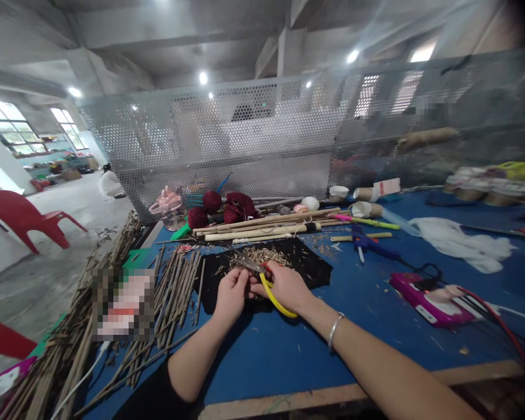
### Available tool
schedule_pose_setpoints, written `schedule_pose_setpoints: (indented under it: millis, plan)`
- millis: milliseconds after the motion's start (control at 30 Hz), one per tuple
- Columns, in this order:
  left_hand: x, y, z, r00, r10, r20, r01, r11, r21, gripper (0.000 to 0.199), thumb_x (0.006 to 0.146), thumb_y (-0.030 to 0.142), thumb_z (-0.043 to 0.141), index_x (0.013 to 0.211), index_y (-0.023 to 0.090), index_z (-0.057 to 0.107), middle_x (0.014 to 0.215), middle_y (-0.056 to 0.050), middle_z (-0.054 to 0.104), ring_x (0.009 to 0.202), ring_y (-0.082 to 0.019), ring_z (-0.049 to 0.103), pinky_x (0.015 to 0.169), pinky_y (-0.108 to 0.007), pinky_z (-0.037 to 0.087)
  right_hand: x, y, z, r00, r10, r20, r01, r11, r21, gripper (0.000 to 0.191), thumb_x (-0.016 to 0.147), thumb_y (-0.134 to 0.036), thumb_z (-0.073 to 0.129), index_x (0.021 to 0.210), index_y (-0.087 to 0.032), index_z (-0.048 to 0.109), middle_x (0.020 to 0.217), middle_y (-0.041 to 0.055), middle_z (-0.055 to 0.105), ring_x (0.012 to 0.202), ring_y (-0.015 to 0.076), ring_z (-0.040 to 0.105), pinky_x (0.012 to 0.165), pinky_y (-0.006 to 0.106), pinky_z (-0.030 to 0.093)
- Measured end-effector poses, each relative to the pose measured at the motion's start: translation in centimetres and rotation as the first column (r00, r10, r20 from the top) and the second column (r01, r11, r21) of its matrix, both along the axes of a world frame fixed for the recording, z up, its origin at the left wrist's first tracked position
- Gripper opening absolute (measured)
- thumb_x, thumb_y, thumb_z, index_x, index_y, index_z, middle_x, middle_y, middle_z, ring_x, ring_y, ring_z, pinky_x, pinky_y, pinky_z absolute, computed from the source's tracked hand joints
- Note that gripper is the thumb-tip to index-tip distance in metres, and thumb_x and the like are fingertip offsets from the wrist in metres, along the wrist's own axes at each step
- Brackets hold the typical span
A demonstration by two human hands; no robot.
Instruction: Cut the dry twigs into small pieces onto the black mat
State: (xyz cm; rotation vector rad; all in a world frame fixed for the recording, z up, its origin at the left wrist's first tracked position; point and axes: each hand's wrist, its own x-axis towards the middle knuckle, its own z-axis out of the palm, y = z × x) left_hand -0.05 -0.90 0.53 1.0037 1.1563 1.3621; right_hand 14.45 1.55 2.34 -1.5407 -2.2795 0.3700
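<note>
My right hand [285, 284] grips a pair of scissors [278, 301] with yellow handles, its blades pointing up and left toward my other hand. Close beside it, my left hand [233, 293] is closed in a pinch, the thumb and fingers near the blades. What it pinches is too small to make out. Both hands are over a black cloth [317, 269], on which a heap of small tan clippings [262, 255] lies just beyond the scissors. Cut brown sticks [175, 286] lie in a loose row left of the cloth.
Long sticks [65, 350] are heaped along the left edge. Beyond the cloth lie pale rods [262, 231] and dark red balls [212, 201]. A blue glue gun [370, 245] and a magenta power strip [431, 300] with cables are at right. A perforated metal screen [254, 146] stands behind.
</note>
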Motion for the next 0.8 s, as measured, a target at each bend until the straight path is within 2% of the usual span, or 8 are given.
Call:
schedule_pose_setpoints:
  millis: [233, 467, 633, 800]
  plan:
    - [0.03, 0.02, -0.02, 0.999, 0.017, -0.031, -0.016, 1.0, 0.004, 0.034, 0.069, 0.047, 0.057, 0.071, 0.013, 0.053, 0.06, 0.001, 0.055, 0.049, -0.008, 0.051, 0.043, -0.018, 0.045, -0.01, 0.41, -0.06, 0.997, -0.046, 0.058, 0.047, 0.999, -0.01, 0.048, 0.071, -0.066, 0.046, 0.079, -0.02, 0.052, 0.075, 0.004, 0.063, 0.068, 0.0172, 0.059, 0.053, 0.024, 0.027]
    - [-0.11, 0.27, -0.25, 1.0, 0.029, 0.012, -0.029, 1.0, -0.001, 0.038, 0.07, 0.052, 0.053, 0.077, 0.014, 0.051, 0.063, -0.001, 0.056, 0.052, -0.009, 0.053, 0.041, -0.017, 0.043, 0.19, 0.51, 0.29, 0.995, -0.043, 0.093, 0.045, 0.999, -0.03, 0.048, 0.074, -0.066, 0.041, 0.072, -0.019, 0.052, 0.073, 0.0046, 0.064, 0.068, 0.0181, 0.06, 0.053, 0.024, 0.028]
    - [-0.09, 0.27, -0.18, 0.998, 0.06, 0.024, -0.06, 0.998, -0.011, 0.037, 0.071, 0.052, 0.053, 0.077, 0.015, 0.051, 0.062, 0.001, 0.054, 0.05, -0.008, 0.051, 0.041, -0.016, 0.042, 0.25, 0.08, 0.29, 0.997, -0.023, 0.074, 0.022, 1.0, 0.01, 0.05, 0.068, -0.066, 0.05, 0.086, -0.02, 0.051, 0.08, 0.0051, 0.065, 0.076, 0.0209, 0.061, 0.058, 0.025, 0.032]
    - [0.12, 0.19, -0.06, 1.0, 0.009, 0.025, -0.009, 1.0, -0.029, 0.035, 0.069, 0.05, 0.055, 0.075, 0.016, 0.049, 0.061, 0.002, 0.052, 0.046, -0.007, 0.049, 0.039, -0.017, 0.041, 0.03, -0.16, 0.23, 0.997, -0.005, 0.075, 0.004, 1.0, 0.011, 0.05, 0.069, -0.065, 0.051, 0.09, -0.02, 0.05, 0.083, 0.006, 0.065, 0.079, 0.0215, 0.061, 0.059, 0.025, 0.033]
